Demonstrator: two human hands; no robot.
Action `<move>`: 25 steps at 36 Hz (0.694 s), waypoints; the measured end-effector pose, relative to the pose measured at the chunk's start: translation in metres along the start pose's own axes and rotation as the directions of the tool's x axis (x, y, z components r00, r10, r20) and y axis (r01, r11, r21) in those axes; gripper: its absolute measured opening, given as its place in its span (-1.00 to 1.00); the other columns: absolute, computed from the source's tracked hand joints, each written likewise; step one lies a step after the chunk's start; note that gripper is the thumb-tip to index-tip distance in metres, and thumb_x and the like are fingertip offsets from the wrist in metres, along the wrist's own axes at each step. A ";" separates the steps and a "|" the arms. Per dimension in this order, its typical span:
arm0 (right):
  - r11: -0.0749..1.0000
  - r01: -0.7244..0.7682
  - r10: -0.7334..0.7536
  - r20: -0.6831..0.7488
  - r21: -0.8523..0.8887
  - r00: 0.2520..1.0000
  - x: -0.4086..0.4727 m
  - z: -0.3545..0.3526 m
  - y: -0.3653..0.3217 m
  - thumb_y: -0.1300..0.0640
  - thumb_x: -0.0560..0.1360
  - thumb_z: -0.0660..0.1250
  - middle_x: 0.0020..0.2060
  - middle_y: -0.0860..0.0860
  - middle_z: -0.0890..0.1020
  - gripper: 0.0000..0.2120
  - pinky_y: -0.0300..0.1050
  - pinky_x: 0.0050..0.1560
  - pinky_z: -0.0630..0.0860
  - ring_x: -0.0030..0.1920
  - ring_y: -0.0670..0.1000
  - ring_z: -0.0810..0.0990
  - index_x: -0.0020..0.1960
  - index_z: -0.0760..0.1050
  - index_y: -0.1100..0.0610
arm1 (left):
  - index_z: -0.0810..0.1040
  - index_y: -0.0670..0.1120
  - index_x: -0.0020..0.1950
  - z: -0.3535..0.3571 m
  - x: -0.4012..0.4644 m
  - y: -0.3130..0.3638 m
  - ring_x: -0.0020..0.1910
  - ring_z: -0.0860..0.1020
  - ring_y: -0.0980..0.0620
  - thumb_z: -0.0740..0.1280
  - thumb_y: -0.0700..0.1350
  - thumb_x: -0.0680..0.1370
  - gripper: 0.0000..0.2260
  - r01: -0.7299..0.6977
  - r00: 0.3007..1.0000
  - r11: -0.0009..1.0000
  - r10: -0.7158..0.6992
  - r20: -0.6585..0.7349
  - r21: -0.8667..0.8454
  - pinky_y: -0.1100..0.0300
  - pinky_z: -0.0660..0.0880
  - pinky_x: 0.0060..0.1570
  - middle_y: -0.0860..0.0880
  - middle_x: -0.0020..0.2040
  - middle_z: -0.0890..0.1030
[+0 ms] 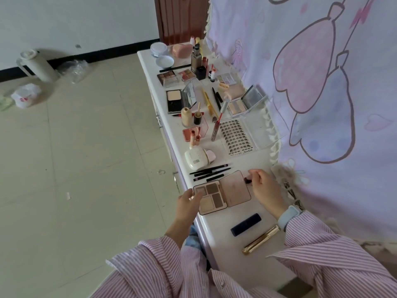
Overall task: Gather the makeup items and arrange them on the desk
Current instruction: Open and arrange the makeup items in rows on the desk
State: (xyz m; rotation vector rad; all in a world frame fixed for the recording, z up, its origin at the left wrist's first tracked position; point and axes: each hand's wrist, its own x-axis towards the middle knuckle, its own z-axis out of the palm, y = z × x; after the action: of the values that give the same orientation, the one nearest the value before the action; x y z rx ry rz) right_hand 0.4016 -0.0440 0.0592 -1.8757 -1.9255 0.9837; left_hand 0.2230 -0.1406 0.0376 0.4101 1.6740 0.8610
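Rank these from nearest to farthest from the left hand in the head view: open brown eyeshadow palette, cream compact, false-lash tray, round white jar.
1. Open brown eyeshadow palette, at the left hand's fingertips.
2. Cream compact, farther up the desk.
3. False-lash tray, beyond, toward the curtain.
4. Round white jar, at the far end.

Room with tiled floor and curtained side

Pale floor tiles (86, 147), white wall (75, 18) with black skirting, brown door (180, 18), lilac cartoon-printed curtain (322, 82); a white jug (36, 65) and plastic bags (26, 96) are seen on the floor.
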 end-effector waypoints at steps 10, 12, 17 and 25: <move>0.585 0.377 -0.207 0.317 -0.719 0.926 0.026 -0.009 0.023 0.28 0.49 0.15 0.23 0.02 0.41 -0.58 -0.10 0.10 0.42 0.25 0.06 0.30 0.33 0.33 0.09 | 0.36 -0.07 0.34 -0.002 0.000 -0.007 0.04 0.44 0.03 0.24 -0.10 0.59 -0.68 0.043 0.999 0.996 -0.043 0.003 -0.082 0.09 0.46 0.07 -0.05 0.18 0.45; 0.563 0.395 -0.205 0.341 -0.726 0.918 0.028 -0.007 0.024 0.29 0.48 0.16 0.19 0.02 0.43 -0.63 -0.11 0.09 0.41 0.22 0.05 0.32 0.27 0.37 0.10 | 0.27 -0.16 0.44 -0.002 0.000 -0.006 0.12 0.43 0.01 0.23 -0.10 0.59 -0.56 0.051 0.999 0.996 -0.050 0.013 -0.071 0.07 0.46 0.14 -0.09 0.32 0.41; 0.551 0.378 -0.228 0.302 -0.744 0.926 0.032 -0.010 0.021 0.22 0.53 0.14 0.15 0.02 0.47 -0.73 -0.09 0.04 0.44 0.21 0.04 0.35 0.22 0.39 0.10 | 0.23 -0.19 0.46 -0.003 -0.001 -0.005 0.23 0.42 -0.02 0.23 -0.07 0.59 -0.53 0.011 1.000 1.000 -0.011 0.002 0.002 0.07 0.41 0.23 -0.11 0.37 0.38; 0.953 0.278 -0.298 -0.197 -0.122 0.934 0.016 -0.026 -0.033 0.25 0.46 0.32 -0.09 0.08 0.44 -0.81 -0.43 -0.22 0.32 -0.22 -0.04 0.43 0.07 0.49 0.25 | 0.37 -0.14 0.38 -0.008 0.001 -0.002 0.27 0.42 -0.04 0.27 -0.09 0.57 -0.61 -0.256 0.944 0.901 0.310 -0.109 0.350 0.14 0.38 0.25 -0.11 0.33 0.39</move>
State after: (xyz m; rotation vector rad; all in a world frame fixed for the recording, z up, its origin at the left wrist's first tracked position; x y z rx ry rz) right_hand 0.3908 -0.0192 0.0948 -1.6046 -2.0662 0.5879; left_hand 0.2155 -0.1437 0.0358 0.8539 1.9496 0.8400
